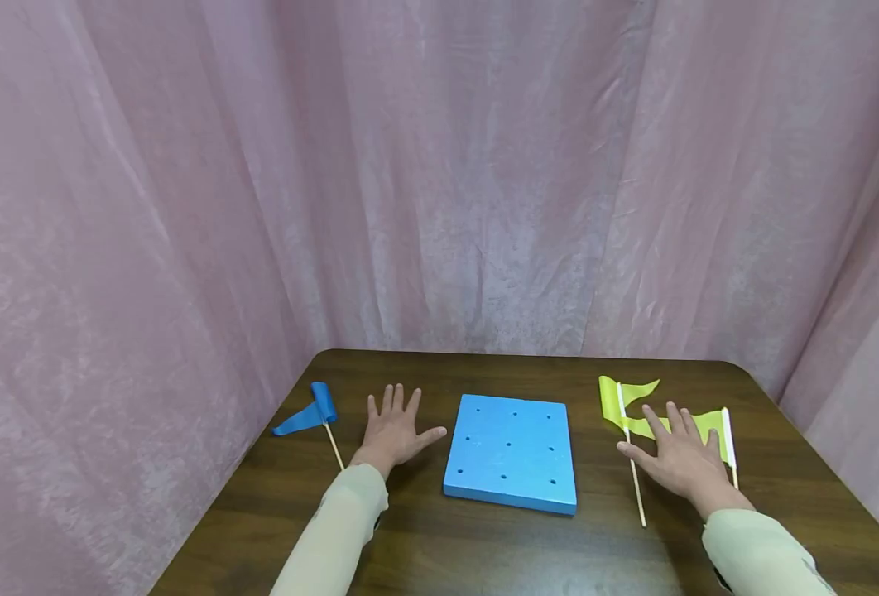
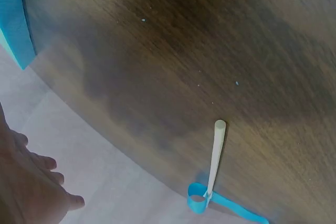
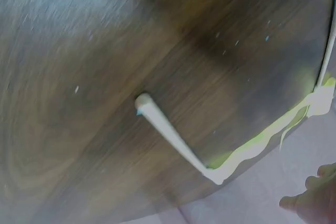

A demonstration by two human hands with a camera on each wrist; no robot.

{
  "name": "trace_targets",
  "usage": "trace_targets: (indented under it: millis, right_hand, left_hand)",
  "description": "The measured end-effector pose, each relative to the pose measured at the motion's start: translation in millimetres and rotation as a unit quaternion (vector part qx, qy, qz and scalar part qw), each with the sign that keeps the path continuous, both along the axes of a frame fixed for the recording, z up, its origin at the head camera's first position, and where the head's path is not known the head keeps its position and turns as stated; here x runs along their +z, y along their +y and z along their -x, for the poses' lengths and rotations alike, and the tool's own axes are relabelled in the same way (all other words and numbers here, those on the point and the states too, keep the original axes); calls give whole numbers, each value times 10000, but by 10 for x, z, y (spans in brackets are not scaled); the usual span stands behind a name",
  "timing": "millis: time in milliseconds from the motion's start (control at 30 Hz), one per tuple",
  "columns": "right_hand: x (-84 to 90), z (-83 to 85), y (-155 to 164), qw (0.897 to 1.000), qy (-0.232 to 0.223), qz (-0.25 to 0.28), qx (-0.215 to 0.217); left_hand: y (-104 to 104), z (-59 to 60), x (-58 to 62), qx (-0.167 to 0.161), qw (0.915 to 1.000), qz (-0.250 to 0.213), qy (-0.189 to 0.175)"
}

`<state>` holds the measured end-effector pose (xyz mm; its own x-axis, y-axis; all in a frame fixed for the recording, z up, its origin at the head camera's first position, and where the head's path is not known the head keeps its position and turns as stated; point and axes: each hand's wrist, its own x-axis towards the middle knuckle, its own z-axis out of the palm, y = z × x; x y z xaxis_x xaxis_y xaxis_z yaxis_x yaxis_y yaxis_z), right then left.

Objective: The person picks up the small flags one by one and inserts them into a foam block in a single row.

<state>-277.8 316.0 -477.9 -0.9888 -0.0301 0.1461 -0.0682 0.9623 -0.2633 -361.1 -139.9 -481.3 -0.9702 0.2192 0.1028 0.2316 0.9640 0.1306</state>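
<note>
open hands point(image 1: 393, 431) beside flags point(image 1: 307, 414)

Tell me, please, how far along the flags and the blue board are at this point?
Nothing looks done: the blue board has all its holes empty. In hand: nothing gripped; left hand lies flat beside the blue flag, right hand over the yellow flags. All three flags remain lying down.
</note>
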Motion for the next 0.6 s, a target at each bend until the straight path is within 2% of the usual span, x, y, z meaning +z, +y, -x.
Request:
trace_targets:
  millis: [133,367,600]
  right_hand:
    - [-14,7,-108,9999,-57,72,86]
    - [-55,28,-318,9991,132,96,387]
    - [-98,6,-551,9973,191,294,650]
  left_hand:
    - [3,-13,18,-69,9999,38,76]
    - [20,-38,83,-122,9998,157,28]
    - [24,-67,98,-245,9996,125,36]
